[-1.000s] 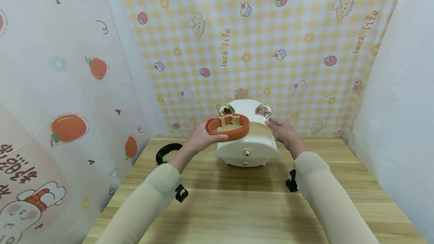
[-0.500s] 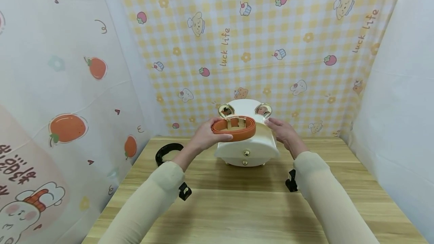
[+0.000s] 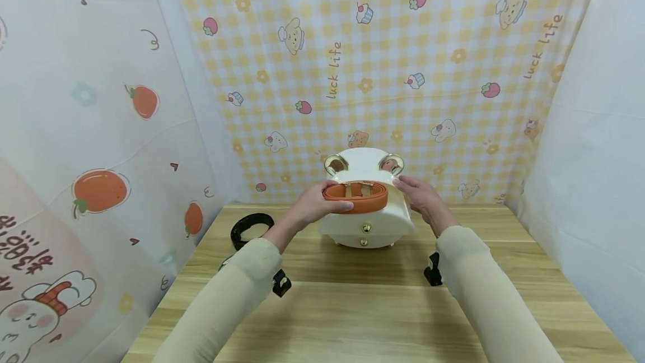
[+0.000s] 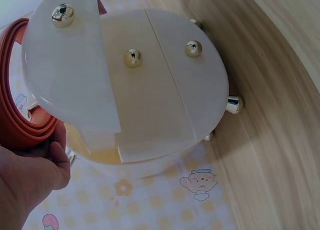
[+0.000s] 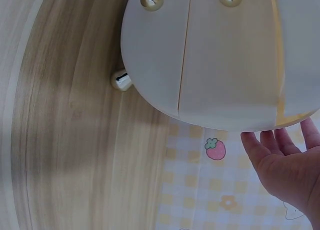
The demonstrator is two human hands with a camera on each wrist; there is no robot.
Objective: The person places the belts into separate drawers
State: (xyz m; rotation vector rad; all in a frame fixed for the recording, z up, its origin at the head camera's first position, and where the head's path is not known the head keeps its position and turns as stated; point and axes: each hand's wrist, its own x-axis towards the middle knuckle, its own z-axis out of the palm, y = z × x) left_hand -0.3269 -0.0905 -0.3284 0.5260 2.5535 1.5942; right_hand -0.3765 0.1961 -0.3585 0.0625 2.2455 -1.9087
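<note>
In my left hand [image 3: 313,201] I hold a coiled orange belt [image 3: 370,204] with gold-coloured metal fittings inside the coil; my thumb lies along its front. The belt is in front of a white box [image 3: 365,238] with gold knobs, round gold ears and small feet. An upper white part of the box stands raised, leaving a gap with a yellowish inside [image 4: 95,149]. The fingertips of my right hand [image 3: 425,200] touch the box's right side near that raised part. In the right wrist view those fingers [image 5: 255,149] are extended against the box's edge.
A black ring-shaped coil [image 3: 237,234] lies on the wooden table [image 3: 347,318] left of the box, partly behind my left arm. Something greyish [image 3: 225,263] shows beside my left sleeve. A checked cloth [image 3: 373,99] hangs behind, with plain white cloth [image 3: 579,156] to the right.
My left hand has carried the belt to the right and slightly down, to the front of the box. The right hand and box have stayed in place.
</note>
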